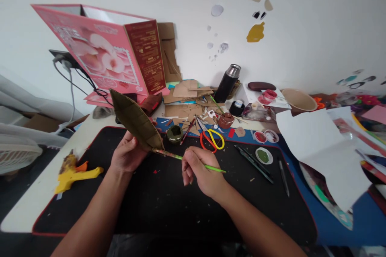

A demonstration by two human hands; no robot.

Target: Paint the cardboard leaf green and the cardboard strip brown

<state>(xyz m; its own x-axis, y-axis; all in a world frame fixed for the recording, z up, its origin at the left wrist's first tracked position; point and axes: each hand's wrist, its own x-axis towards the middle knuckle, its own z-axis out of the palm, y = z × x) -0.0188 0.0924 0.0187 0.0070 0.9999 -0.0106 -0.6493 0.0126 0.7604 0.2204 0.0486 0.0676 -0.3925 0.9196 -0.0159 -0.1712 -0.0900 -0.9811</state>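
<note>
My left hand (129, 150) grips a dark olive-green leaf shape (134, 120), apparently of cardboard, tilted up off the mat with its pointed end toward the upper left. Between the fingers of my right hand (200, 168) is a thin paintbrush (215, 168) with a bright green handle. The brush's front end meets the lower right edge of the leaf; its bristles are hard to make out. Just beyond my hands stands an open jar of dark green paint (175, 133). Scissors (211, 138) with red and yellow handles lie behind my right hand.
A yellow glue gun (76, 172) lies left on the black mat (169, 213). To the right are a green paint lid (264, 155) and pens (253, 162). Behind are cardboard scraps (183, 108), a brown paint jar (226, 120), a black thermos (227, 84) and a pink box (99, 56).
</note>
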